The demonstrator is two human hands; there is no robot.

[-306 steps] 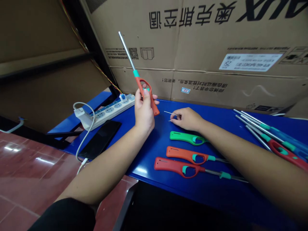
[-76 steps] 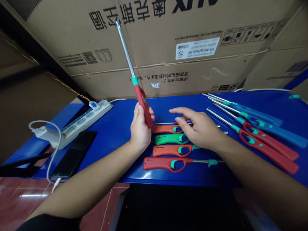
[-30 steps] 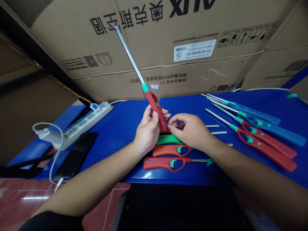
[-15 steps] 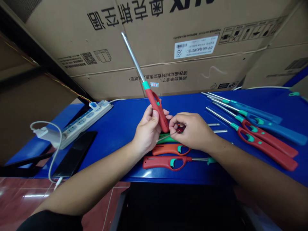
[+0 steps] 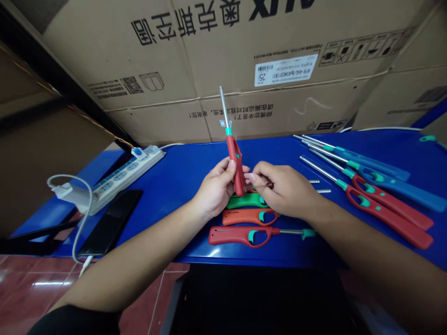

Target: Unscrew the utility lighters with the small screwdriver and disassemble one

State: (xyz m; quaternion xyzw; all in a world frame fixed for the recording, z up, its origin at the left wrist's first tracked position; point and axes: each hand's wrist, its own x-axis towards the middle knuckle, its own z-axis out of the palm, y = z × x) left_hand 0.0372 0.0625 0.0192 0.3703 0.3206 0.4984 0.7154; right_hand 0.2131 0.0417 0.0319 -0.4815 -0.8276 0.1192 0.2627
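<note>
My left hand (image 5: 218, 186) is closed round the handle of a red gas lighter (image 5: 239, 179), held above the table with its metal tube pointing up and away. Close to the lighter's lower end, my right hand (image 5: 284, 188) has its fingers curled on a small screwdriver with a dark red handle (image 5: 269, 184); most of it is hidden by the fingers. Beneath the hands lie a green lighter (image 5: 244, 201), an orange lighter (image 5: 244, 217) and another red lighter (image 5: 230, 235), side by side. The right hand covers part of the green and orange ones.
On the right lie blue lighters (image 5: 405, 184) and red lighters (image 5: 391, 216). At the left are a white power strip (image 5: 120, 179) and a black phone (image 5: 111, 223) on a cable. A large cardboard box (image 5: 167, 70) stands behind the blue table (image 5: 181, 160).
The red lighter has turned more upright, and its tube tip has come down and to the right. My right hand has shifted its fingers at the screwdriver, whose shaft no longer shows.
</note>
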